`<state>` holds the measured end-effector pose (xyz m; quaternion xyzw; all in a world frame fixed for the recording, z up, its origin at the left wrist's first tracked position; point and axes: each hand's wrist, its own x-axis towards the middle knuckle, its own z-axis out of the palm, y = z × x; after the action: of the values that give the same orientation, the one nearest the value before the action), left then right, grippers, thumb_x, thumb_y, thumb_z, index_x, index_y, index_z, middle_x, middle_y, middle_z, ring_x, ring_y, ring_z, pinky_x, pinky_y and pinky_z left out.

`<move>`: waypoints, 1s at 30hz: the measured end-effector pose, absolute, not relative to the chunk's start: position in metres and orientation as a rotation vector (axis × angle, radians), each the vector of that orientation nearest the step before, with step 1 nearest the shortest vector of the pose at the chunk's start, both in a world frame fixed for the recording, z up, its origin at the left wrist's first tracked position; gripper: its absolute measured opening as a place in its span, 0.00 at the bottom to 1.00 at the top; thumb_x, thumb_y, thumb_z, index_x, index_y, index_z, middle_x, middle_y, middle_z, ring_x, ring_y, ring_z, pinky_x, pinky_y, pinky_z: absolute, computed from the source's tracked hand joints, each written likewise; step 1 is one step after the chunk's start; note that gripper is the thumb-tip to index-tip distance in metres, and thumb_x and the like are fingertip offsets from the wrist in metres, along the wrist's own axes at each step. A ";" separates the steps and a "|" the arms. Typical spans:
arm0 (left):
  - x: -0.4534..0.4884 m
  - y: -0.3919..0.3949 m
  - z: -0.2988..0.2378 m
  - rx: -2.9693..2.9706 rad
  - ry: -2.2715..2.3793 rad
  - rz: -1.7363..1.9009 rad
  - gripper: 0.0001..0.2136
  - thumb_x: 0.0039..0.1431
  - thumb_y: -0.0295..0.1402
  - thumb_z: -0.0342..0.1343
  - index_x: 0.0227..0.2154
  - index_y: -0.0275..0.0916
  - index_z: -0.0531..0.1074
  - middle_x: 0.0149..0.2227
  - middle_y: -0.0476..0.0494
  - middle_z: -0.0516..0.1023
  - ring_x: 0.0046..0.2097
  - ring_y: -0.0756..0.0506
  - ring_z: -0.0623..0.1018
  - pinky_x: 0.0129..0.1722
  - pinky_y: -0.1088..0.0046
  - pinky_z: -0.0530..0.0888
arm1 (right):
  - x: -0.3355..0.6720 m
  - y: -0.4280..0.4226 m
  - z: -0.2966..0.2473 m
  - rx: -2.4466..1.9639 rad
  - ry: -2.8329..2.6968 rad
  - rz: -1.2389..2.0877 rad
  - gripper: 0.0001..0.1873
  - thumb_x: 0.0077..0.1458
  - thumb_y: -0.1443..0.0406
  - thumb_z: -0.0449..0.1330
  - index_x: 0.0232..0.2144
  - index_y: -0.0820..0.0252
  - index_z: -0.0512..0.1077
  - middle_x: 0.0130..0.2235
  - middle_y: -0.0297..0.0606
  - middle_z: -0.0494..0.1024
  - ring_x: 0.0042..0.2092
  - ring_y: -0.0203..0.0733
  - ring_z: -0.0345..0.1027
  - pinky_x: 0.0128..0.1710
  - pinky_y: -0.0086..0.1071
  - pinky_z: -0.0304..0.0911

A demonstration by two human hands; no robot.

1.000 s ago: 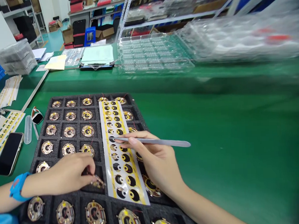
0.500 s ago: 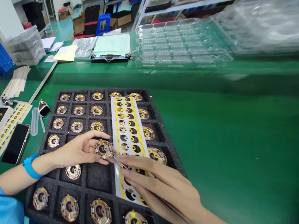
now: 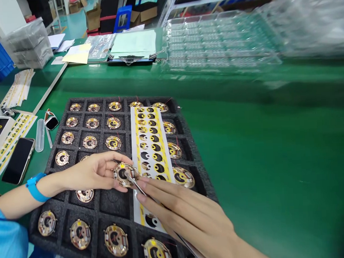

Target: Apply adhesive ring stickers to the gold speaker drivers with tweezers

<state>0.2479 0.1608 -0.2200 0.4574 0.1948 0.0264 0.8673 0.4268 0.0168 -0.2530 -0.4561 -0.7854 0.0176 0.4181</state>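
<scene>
My left hand (image 3: 96, 172) grips a round gold coil part (image 3: 123, 173) between thumb and fingers, just above a black foam tray (image 3: 61, 206). My right hand (image 3: 187, 215) pinches metal tweezers (image 3: 136, 185), and their tips touch the top face of that part. Several more gold coil parts (image 3: 89, 142) sit in the tray's square pockets. A white and yellow sticker strip (image 3: 150, 145) with black round stickers lies lengthwise over the tray, partly under my right hand. An empty pocket (image 3: 114, 202) sits below the held part.
A phone (image 3: 18, 160), a clear tube (image 3: 39, 134), a smartwatch (image 3: 50, 121) and more sticker strips (image 3: 10, 140) lie left of the tray. Clear plastic trays (image 3: 219, 43), a clipboard (image 3: 131, 47) and papers sit at the far side of the green table (image 3: 275, 147).
My left hand lifted a coil part out of a pocket and raised it beside the strip. My right hand swung the tweezers down from the strip so their tips rest on the part.
</scene>
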 end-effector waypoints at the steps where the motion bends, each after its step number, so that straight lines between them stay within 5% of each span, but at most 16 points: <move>1: 0.248 0.161 -0.220 0.952 0.403 0.053 0.20 0.51 0.16 0.58 0.46 0.38 0.68 0.38 0.50 0.76 0.37 0.54 0.79 0.46 0.74 0.75 | 0.426 0.016 -0.253 -1.158 -1.954 0.015 0.18 0.71 0.71 0.45 0.54 0.52 0.69 0.49 0.38 0.77 0.58 0.43 0.65 0.53 0.41 0.71; 14: 0.248 0.159 -0.224 0.948 0.358 0.021 0.20 0.53 0.14 0.56 0.47 0.38 0.68 0.39 0.49 0.77 0.40 0.54 0.79 0.45 0.76 0.76 | 0.426 0.017 -0.256 -1.133 -1.881 0.052 0.20 0.69 0.70 0.49 0.59 0.51 0.66 0.49 0.37 0.76 0.54 0.46 0.69 0.51 0.42 0.73; 19: 0.251 0.163 -0.223 1.002 0.403 0.095 0.18 0.53 0.17 0.57 0.46 0.38 0.68 0.40 0.47 0.79 0.43 0.50 0.81 0.44 0.75 0.75 | 0.433 0.029 -0.243 -1.170 -1.604 0.146 0.20 0.58 0.77 0.57 0.47 0.51 0.74 0.43 0.35 0.79 0.43 0.41 0.75 0.43 0.35 0.75; 24: 0.281 0.191 -0.219 1.076 0.558 0.203 0.18 0.49 0.15 0.59 0.42 0.35 0.68 0.37 0.45 0.80 0.40 0.48 0.82 0.43 0.74 0.76 | 0.471 0.071 -0.246 -1.371 -1.143 0.475 0.03 0.55 0.63 0.65 0.35 0.52 0.78 0.37 0.34 0.80 0.39 0.42 0.76 0.40 0.35 0.74; 30: 0.327 0.224 -0.223 1.057 0.667 0.298 0.17 0.52 0.10 0.49 0.42 0.33 0.66 0.31 0.48 0.78 0.34 0.51 0.82 0.52 0.67 0.74 | 0.508 0.112 -0.267 -1.349 -1.096 0.714 0.27 0.46 0.43 0.68 0.32 0.60 0.76 0.35 0.42 0.80 0.36 0.48 0.77 0.41 0.42 0.75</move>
<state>0.3266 0.2245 -0.2235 0.4930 0.3110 0.1388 0.8006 0.5080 0.1116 -0.2669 -0.5794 -0.4710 0.3066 0.5902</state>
